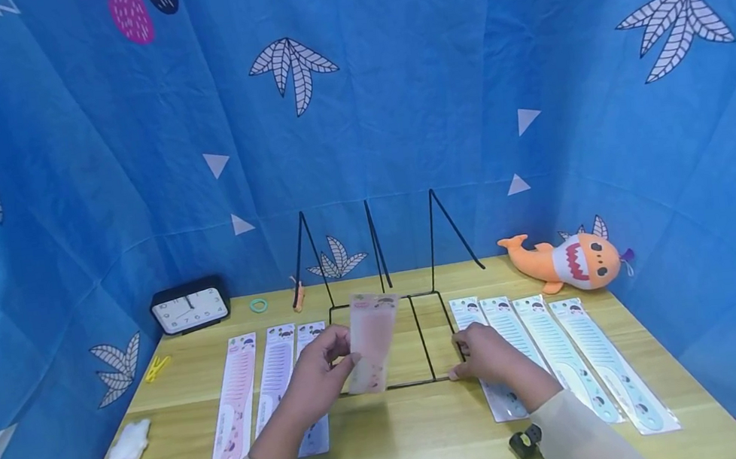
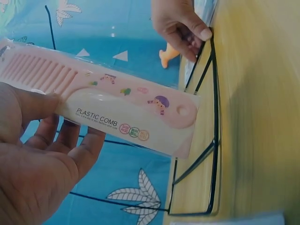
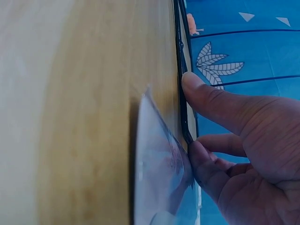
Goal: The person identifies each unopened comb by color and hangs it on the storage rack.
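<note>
My left hand holds a packaged pink plastic comb above the black wire rack. In the left wrist view, thumb and fingers pinch the comb pack near its toothed part; "PLASTIC COMB" is printed on it. My right hand grips the rack's near right corner, thumb on the wire and fingers curled at the bend. That hand overlaps the nearest of several blue-green comb packs lying on the right. Three pink and purple comb packs lie left of the rack, partly behind my left arm.
A black-framed clock stands at the back left, near a green ring. A yellow clip and a white cloud-like piece lie at the left edge. An orange plush shark lies back right. Blue curtains surround the table.
</note>
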{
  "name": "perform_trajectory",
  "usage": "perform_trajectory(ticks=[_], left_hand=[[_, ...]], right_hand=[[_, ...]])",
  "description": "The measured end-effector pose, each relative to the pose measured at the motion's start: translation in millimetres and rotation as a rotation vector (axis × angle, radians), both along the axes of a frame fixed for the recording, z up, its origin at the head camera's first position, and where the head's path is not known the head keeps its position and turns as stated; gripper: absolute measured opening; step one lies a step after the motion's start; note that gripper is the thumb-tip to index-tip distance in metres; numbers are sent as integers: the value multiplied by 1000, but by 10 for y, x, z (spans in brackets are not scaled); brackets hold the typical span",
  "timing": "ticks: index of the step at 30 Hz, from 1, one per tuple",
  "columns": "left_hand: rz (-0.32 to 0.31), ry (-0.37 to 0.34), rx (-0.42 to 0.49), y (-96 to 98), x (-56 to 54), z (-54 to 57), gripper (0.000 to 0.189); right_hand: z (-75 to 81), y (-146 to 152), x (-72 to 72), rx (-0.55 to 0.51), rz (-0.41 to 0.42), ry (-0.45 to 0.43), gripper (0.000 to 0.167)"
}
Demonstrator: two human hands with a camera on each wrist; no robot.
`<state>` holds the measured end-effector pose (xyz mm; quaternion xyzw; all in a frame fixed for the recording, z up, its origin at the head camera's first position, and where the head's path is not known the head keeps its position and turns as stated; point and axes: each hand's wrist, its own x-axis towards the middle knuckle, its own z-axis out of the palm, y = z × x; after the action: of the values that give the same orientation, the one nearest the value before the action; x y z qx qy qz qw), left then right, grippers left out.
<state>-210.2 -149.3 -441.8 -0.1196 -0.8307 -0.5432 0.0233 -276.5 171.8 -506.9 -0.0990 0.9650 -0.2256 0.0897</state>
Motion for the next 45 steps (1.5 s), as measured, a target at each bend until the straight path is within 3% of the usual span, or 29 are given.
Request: perform_trajectory(ticks=[14,27,35,45], left_hand=[[-19,6,22,185,-88,-14,16],[64,-16,-19,259,-171,-14,13],[158,-17,34,355,-377,45,15],[256,-122,63,484,-789,185,20]], right_hand=[[30,-3,7,7,0,0,79],[14,6,6,8,6,13,78],[15,15,7,5,9,26,77],[6,20,9,-1,6,21,77]])
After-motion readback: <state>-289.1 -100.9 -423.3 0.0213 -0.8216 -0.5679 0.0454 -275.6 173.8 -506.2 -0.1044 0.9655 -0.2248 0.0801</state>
